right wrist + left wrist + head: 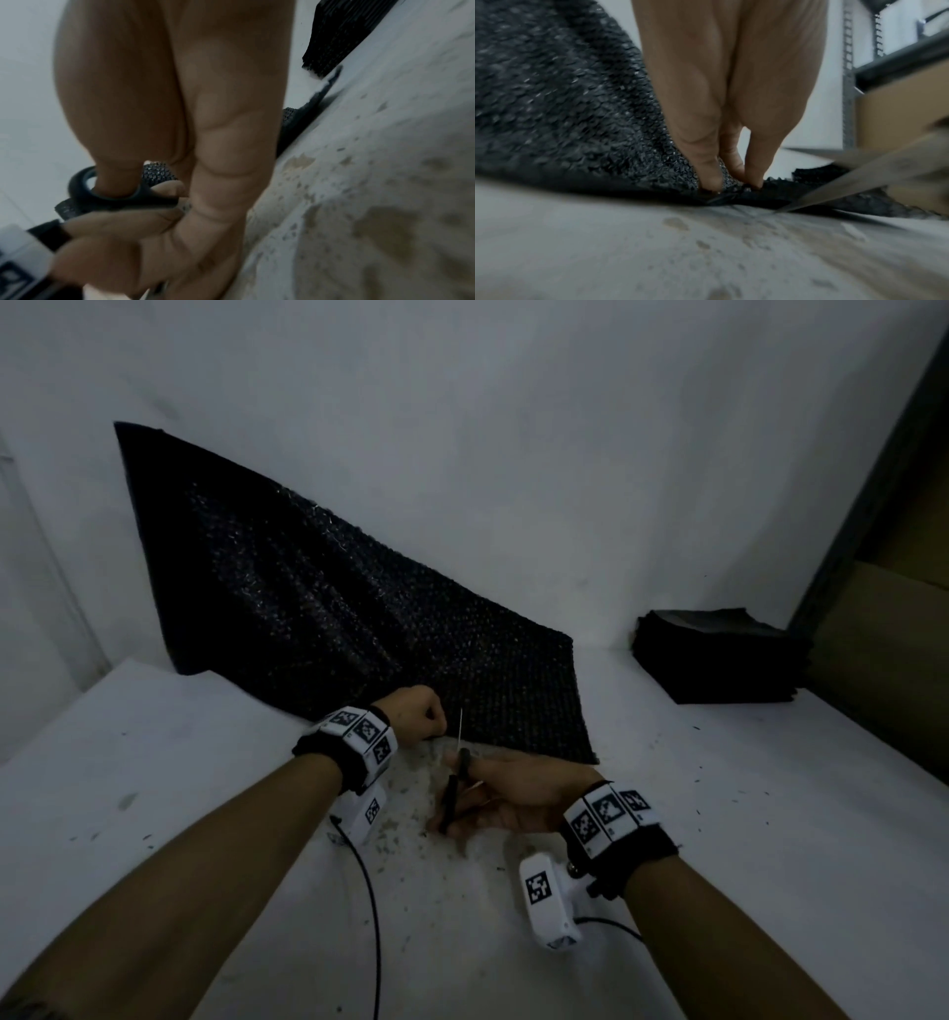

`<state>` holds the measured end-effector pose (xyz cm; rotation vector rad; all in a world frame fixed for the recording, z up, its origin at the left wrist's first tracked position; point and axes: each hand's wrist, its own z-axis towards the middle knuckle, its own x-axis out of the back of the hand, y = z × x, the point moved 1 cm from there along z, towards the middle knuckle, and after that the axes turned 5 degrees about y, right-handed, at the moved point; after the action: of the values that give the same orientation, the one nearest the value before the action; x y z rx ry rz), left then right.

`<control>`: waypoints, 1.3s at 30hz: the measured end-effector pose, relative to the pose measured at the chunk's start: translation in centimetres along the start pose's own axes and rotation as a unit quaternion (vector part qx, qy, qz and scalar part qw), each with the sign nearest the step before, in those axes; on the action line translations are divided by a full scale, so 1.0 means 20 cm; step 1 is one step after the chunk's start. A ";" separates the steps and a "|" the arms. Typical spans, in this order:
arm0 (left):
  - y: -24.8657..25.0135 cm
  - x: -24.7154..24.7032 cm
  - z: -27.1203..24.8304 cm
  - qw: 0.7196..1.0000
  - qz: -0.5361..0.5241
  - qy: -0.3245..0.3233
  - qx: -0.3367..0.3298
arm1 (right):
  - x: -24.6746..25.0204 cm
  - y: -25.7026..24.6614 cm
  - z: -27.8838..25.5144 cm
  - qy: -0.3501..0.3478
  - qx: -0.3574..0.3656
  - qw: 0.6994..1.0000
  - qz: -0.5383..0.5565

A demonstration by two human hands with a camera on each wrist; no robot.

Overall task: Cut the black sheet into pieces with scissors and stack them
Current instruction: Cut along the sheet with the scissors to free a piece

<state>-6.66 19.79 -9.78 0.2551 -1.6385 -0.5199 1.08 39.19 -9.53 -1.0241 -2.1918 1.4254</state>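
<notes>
Pinching the near edge of the black sheet [359,629], the left hand [418,711] steadies it while the right hand [513,796] grips the scissors [454,788], blades parted at that edge. A cut is starting, I judge; next, close the blades along a straight line. Stack [719,660] waits far right. No readable writing, only coded wrist markers.

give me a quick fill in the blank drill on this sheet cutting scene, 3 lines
1. The scissors are held in the ____ hand.
2. The left hand pinches the near edge of the black ____.
3. The stack of cut pieces sits on the table to the ____ of the sheet.

Missing words: right; sheet; right
</notes>
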 end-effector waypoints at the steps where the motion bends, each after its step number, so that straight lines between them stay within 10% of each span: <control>1: -0.01 0.00 0.00 1.000 -0.014 -0.001 -0.002 | 0.00 0.00 0.03 0.011 0.003 1.000 0.007; 39: 0.01 0.00 -0.03 1.000 0.019 -0.004 0.009 | 0.07 -0.04 0.25 0.151 0.003 0.988 -0.029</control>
<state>-6.10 19.99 -9.67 0.2347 -1.6543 -0.4778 -3.23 36.69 -11.15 -1.0854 -1.9816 1.1645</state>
